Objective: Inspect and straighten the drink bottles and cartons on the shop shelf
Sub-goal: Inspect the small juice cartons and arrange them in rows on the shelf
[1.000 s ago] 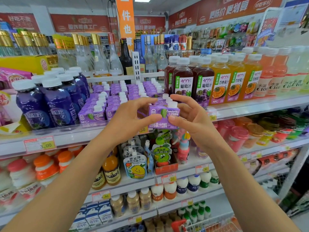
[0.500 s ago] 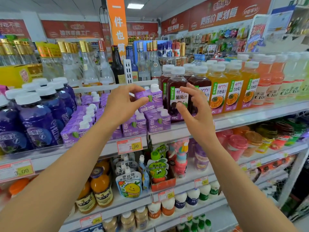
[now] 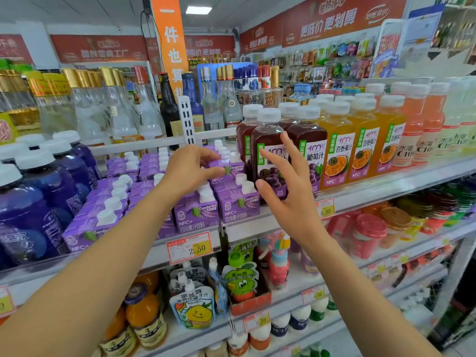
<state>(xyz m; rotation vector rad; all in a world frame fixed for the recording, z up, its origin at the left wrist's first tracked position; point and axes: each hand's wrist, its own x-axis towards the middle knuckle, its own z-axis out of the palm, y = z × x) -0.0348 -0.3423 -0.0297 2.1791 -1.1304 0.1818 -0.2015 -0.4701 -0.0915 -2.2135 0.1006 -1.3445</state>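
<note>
Left hand (image 3: 189,170): reached in over the carton rows; thumb and fingertips pinched the left end of the top carton.
Top carton (image 3: 233,168): purple, white cap up, label facing out; sat on top of the cartons below it, toward the back of the right-hand carton row and right beside the dark juice bottles.
Purple cartons (image 3: 195,212): several rows running front to back on the upper shelf, white caps up; the two front ones stood at the shelf edge with labels facing out.
Right hand (image 3: 286,188): open, fingers spread and straight, palm turned left; held nothing. It hung in front of the grape juice bottle; could not tell whether it touched the bottle.
Grape juice bottle (image 3: 268,150): upright, white cap, dark red, at the front of its row just right of the cartons.
Shelf (image 3: 365,199): white with a clear front rail; it carried the cartons and bottles.
Yellow juice bottles (image 3: 337,150): upright in rows right of the grape juice, labels forward.
Blue bottles (image 3: 38,202): upright at the left of the cartons, white caps.
Price tag (image 3: 189,247): on the shelf edge under the front cartons.
Pouches (image 3: 193,305): standing on the shelf below.
</note>
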